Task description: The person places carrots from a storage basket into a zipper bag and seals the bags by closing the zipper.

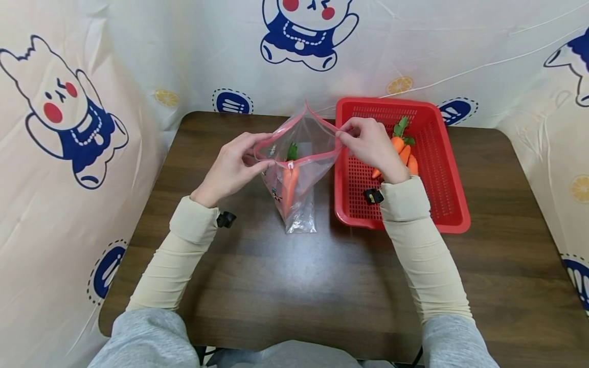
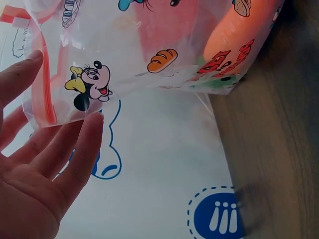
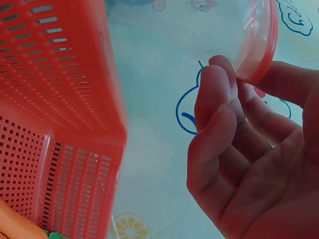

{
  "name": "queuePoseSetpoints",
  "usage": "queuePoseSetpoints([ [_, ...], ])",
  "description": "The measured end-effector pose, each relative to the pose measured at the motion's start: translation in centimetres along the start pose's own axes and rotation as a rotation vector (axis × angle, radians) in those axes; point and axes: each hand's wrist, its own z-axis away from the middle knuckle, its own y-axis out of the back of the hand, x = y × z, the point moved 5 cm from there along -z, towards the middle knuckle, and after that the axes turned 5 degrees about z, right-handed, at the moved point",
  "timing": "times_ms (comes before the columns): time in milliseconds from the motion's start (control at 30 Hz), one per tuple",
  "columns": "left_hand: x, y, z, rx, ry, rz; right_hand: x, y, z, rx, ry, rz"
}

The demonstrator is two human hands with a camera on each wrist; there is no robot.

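A clear zip bag (image 1: 317, 171) with a pink-red zip edge stands with its mouth spread wide. An orange carrot (image 1: 289, 189) with a green top shows inside it. My left hand (image 1: 232, 166) holds the left side of the mouth between thumb and fingers; in the left wrist view, cartoon prints mark the bag (image 2: 124, 55) and a carrot (image 2: 244, 30) shows through the plastic. My right hand (image 1: 370, 145) pinches the opposite corner of the mouth, over the basket's left side. In the right wrist view, its thumb and fingers meet at the zip edge (image 3: 266, 50).
A red plastic basket (image 1: 453, 174) stands right of the bag, with several carrots (image 1: 405, 153) in it, partly hidden under my right hand and forearm. Both stand on a dark wooden table (image 1: 276, 286). A white printed sheet (image 1: 207, 51) hangs behind and at both sides.
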Motion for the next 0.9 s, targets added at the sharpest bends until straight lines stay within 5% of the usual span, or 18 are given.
queuePoseSetpoints([
  [900, 0.1, -0.4, 0.0, -0.004, -0.009, -0.013, 0.4, 1.1, 0.1, -0.001, 0.007, 0.027],
])
